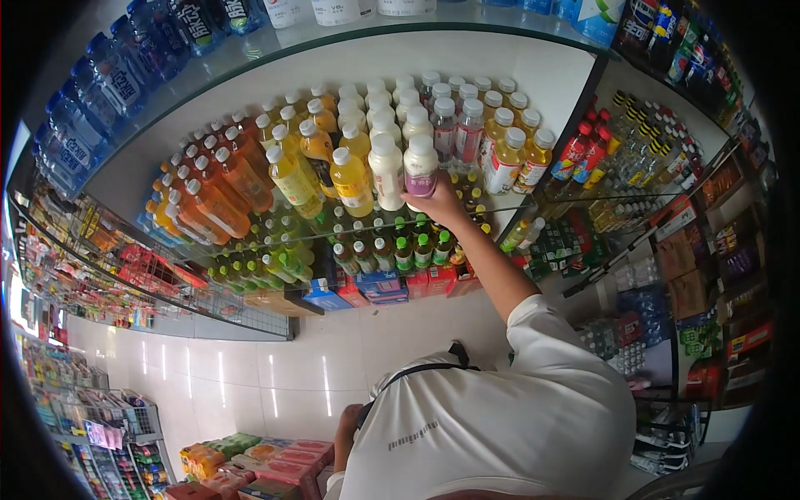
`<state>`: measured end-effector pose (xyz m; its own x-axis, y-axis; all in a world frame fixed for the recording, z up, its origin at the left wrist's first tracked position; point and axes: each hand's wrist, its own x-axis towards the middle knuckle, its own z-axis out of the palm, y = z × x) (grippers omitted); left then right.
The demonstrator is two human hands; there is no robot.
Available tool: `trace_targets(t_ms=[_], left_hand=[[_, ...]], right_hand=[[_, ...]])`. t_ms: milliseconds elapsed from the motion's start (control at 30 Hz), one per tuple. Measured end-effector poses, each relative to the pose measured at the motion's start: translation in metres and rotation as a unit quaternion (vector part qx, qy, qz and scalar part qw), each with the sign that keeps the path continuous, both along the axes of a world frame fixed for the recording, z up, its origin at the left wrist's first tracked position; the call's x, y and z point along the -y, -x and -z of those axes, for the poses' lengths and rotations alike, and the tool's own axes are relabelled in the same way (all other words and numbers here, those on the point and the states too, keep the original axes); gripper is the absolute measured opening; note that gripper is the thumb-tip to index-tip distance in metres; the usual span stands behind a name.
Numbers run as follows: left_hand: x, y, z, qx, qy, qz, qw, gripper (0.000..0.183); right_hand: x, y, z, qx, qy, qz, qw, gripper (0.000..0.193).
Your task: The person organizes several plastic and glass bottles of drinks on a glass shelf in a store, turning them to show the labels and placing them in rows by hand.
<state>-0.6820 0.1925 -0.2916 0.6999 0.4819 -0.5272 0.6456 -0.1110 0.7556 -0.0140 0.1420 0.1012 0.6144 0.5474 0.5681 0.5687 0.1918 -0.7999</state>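
My right hand [439, 203] reaches up to the glass shelf and is closed around the lower part of a white milk-drink bottle [420, 158] with a purple label and white cap. The bottle is upright at the front of its row. Directly to its left stands a similar white bottle [385, 171] with a pale label. Clear bottles with pink labels [469, 132] stand behind and to the right. Further left is a yellow juice bottle [351, 185]. My left arm [344, 437] hangs down beside my body; its fingers cannot be made out.
Orange drink bottles [218, 204] fill the shelf's left part. Below are green-capped bottles [423, 248] and cartons [383, 287] near the floor. A glass shelf edge [367, 32] runs overhead, with blue bottles on it. Packaged boxes [292, 458] lie stacked on the floor behind.
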Motion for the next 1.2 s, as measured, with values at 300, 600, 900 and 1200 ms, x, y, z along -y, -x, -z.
trace_targets(t_ms=[300, 600, 900, 1200], left_hand=[[0.01, -0.034, -0.017, -0.036, 0.367, -0.267, 0.89, 0.051], [-0.018, -0.112, -0.062, -0.09, 0.328, -0.263, 0.903, 0.054], [-0.028, -0.09, -0.013, -0.09, 0.127, 0.105, 0.982, 0.045], [-0.013, -0.079, -0.012, -0.084, 0.155, 0.099, 0.979, 0.046]], right_hand=[[0.02, -0.001, 0.02, 0.127, 0.073, 0.199, 0.969, 0.066], [0.013, 0.01, 0.028, 0.142, 0.093, 0.249, 0.954, 0.076], [0.015, 0.009, 0.026, 0.125, 0.109, 0.228, 0.959, 0.077], [0.025, 0.021, 0.027, 0.173, 0.171, 0.272, 0.931, 0.066]])
